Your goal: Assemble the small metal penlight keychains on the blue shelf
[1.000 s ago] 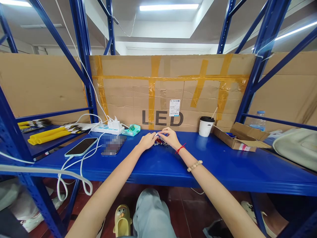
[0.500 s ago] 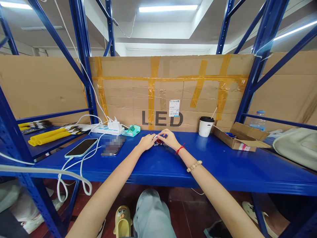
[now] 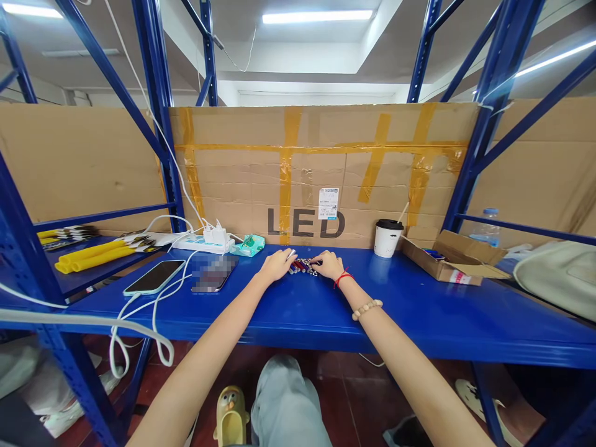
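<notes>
At the back middle of the blue shelf top lies a cluster of small slim rods [image 3: 300, 266], dark red, purplish and pale, with shiny metal bits at the right end. My left hand [image 3: 277, 266] is at the left of this cluster, fingers closed around a small whitish slim piece [image 3: 291, 254] whose tip shows. My right hand [image 3: 328, 266] rests at the cluster's right end, its fingertips pressed together on the metal bits. What those fingertips grip, if anything, is too small to make out.
Two phones, one pale-edged [image 3: 154, 277] and one blurred [image 3: 213, 274], lie left with white cables and a power strip [image 3: 200, 243]. A green packet [image 3: 249, 245] sits behind. Rightward stand a lidded cup [image 3: 387, 239] and an open cardboard box [image 3: 447, 261]. Cardboard [image 3: 233, 174] walls the back.
My right hand has moved away from my left hand, right and down to the cluster's right end, uncovering more rods. My left hand stays nearly in place with the whitish piece.
</notes>
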The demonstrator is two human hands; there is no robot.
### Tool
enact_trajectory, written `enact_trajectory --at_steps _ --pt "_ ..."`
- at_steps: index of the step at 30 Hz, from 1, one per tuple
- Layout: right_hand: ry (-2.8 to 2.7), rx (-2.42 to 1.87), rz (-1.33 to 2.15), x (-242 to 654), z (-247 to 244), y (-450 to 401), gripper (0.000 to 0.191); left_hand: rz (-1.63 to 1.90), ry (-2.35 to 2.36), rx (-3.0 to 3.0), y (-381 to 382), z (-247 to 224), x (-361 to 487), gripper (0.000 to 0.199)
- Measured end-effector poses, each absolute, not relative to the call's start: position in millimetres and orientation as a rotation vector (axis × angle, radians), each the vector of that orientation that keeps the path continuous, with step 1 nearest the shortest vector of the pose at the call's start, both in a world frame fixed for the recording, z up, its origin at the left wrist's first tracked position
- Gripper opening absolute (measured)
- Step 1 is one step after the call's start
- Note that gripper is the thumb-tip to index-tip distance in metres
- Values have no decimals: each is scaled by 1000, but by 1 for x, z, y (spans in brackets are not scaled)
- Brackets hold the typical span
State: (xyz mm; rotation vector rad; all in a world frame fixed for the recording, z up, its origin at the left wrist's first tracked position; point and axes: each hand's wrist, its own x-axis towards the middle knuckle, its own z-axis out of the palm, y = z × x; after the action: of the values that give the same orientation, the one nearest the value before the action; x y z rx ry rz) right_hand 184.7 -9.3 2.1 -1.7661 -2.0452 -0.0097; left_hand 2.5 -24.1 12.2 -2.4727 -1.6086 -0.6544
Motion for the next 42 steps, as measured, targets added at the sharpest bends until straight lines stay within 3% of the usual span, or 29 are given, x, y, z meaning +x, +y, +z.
enact_trajectory --at_steps 17,27,42 --pt "-2046 -1568 -110 186 0 -5 12 -629 -1602 -2479 -22 11 3 34" --pt "-1971 -1751 -101 181 7 -12 15 -619 -1606 -2477 -22 12 2 35" --pt "-2116 -1618 -99 185 0 -7 19 -630 -1589 -2473 -19 10 3 35"
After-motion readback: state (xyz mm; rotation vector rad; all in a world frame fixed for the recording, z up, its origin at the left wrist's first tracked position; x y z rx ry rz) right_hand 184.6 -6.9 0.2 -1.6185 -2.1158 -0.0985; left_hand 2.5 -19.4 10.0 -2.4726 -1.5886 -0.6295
